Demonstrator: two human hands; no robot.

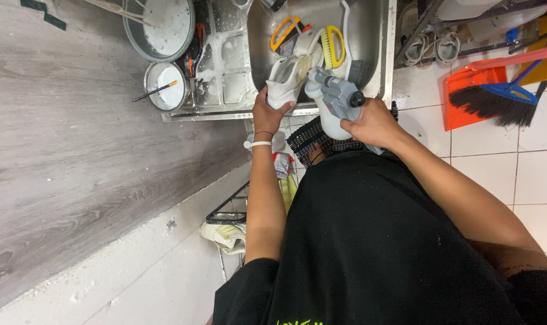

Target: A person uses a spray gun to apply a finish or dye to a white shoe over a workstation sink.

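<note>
Landmark: the steel sink [376,54], at the top middle of the view.

- Shoe [290,75]: white sneaker, at the near rim of the sink, partly inside the basin. Long axis runs from the near rim up toward the middle of the basin, tilted slightly right; the sole side is not clearly readable.
- Left hand [268,114]: closed around the near end of the shoe, at the sink's near edge. A white band and a thin dark cord sit on the wrist.
- Right hand [374,125]: closed around the body of a grey spray bottle [336,102], just outside the sink's near rim. The bottle's nozzle end points left and up, toward the shoe, which lies just beside it. Both hands are about equally close to the shoe; only the left touches it.
- In the sink, beyond the shoe: a yellow-handled scrub brush [333,47], a yellow-and-orange handled tool [285,33], a dark brush head near the right wall.
- Left of the sink, on the drainboard: soap suds; a small round bowl [165,86] of white liquid with a thin brush across it; above it a large basin [159,27] with foamy residue and sticks.
- Right of the sink, on the tiled floor: an orange dustpan [466,96] and a blue broom [496,99].
- Below the sink: a dark woven basket [309,135], contents unclear.
</note>
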